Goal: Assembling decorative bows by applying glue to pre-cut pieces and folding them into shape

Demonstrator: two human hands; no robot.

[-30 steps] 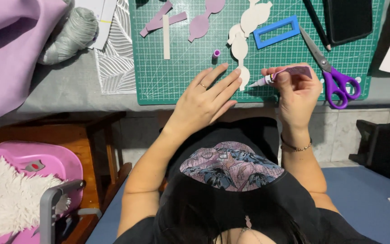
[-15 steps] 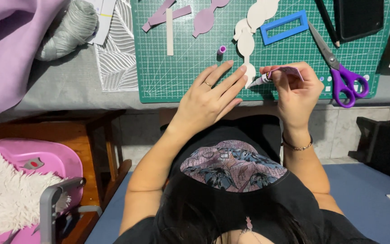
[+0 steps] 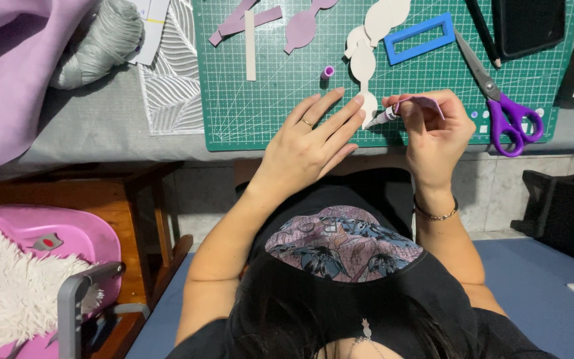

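My right hand grips a small glue tube with a white nozzle, its tip touching the lower end of a cream foam cut-out on the green cutting mat. My left hand lies flat with fingers spread, the fingertips pressing the mat beside that cut-out's lower end. A small purple cap stands on the mat just above my left fingertips.
Purple-handled scissors, a blue rectangular frame, a pencil and a black phone lie to the right. Mauve foam shapes and a cream strip lie at the mat's top. Grey yarn and lilac fabric sit left.
The view has shifted slightly, and both hands have stayed at the cut-out's lower end with the glue tip on it.
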